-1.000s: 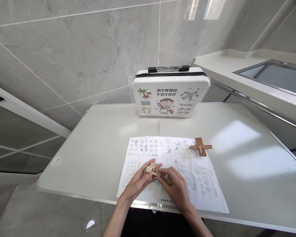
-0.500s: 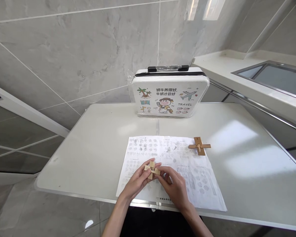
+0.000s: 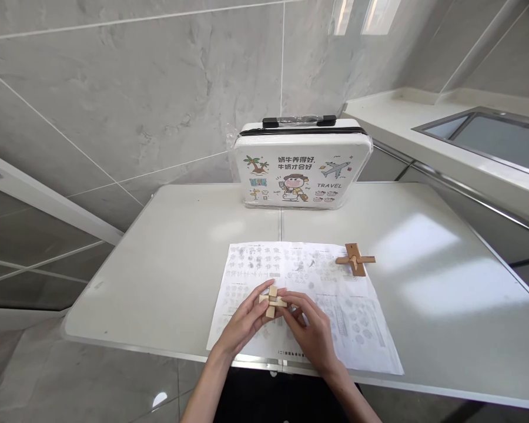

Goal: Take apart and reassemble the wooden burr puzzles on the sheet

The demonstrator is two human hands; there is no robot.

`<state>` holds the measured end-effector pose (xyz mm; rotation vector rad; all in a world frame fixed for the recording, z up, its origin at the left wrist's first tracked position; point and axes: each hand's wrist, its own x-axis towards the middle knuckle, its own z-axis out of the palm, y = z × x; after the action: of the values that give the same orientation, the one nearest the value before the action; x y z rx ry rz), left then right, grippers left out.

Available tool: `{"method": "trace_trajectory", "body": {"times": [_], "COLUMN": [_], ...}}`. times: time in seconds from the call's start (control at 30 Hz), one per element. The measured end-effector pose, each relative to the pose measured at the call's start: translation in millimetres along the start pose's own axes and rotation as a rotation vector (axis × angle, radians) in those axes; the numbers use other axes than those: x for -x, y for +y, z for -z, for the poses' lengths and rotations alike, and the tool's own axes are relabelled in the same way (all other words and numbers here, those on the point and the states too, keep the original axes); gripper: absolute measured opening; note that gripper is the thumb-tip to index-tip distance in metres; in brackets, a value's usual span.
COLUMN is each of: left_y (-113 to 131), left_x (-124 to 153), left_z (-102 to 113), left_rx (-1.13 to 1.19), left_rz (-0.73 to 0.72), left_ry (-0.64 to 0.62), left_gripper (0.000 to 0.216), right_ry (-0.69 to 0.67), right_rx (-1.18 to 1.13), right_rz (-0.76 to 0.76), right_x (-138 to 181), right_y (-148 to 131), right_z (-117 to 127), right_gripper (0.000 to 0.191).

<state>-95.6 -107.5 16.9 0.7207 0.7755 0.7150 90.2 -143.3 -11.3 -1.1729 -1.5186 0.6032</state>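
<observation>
A: Where do we have our pale wooden block cross (image 3: pixel 273 304)?

B: Right in front of us, between our two hands, over the paper sheet (image 3: pixel 357 358). We can't tell if it touches the paper.

A: What is our left hand (image 3: pixel 243 323) doing?

B: It grips the left side of the cross. We have our thumb on the front and some fingers behind.

A: And our right hand (image 3: pixel 311 332)?

B: We pinch the right end with its thumb and fingertips. The tips are partly hidden, so we can't see just how tight we squeeze.

A: How do we do this part well?

B: We think our left hand should be the steady one. It holds the blocks together, snug but not hard. Our right hand should do the small, slow moves.

A: What if a block gets stuck?

B: Then we shouldn't yank it! We line it up straight and try a soft push. If we twist it crooked, it might jam, or the other blocks might slip out.

A: Are we in a good spot?

B: We think so. Low over the table (image 3: pixel 158 264) is good, because a dropped block can't fall far. The brown wooden cross (image 3: pixel 358 268) lies at the sheet's far right corner, well apart from our fingers.
</observation>
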Motion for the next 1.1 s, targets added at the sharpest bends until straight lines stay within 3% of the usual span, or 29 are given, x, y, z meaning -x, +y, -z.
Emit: {"method": "trace_trajectory", "body": {"times": [0.43,0.73,1.1], "left_y": [-2.4,-6.9,-8.6], "left_x": [-0.6,0.3,-0.2], "left_z": [-0.7,2.1,3.7], "left_rx": [-0.038,-0.115,-0.128], "left_rz": [-0.024,-0.113,-0.072], "left_ry": [-0.016,-0.095,-0.08], "left_gripper": [0.051,0.07,0.071], "right_ry": [0.008,0.022,0.017], "right_rx": [0.033,0.009,0.014], "right_rz": [0.018,-0.008,-0.052], "right_x": [0.4,2.1,5.0], "right_y": [-0.3,1.4,2.4], "right_z": [1.0,-0.1,-0.5], "right_gripper": [0.015,0.012,0.007]}}
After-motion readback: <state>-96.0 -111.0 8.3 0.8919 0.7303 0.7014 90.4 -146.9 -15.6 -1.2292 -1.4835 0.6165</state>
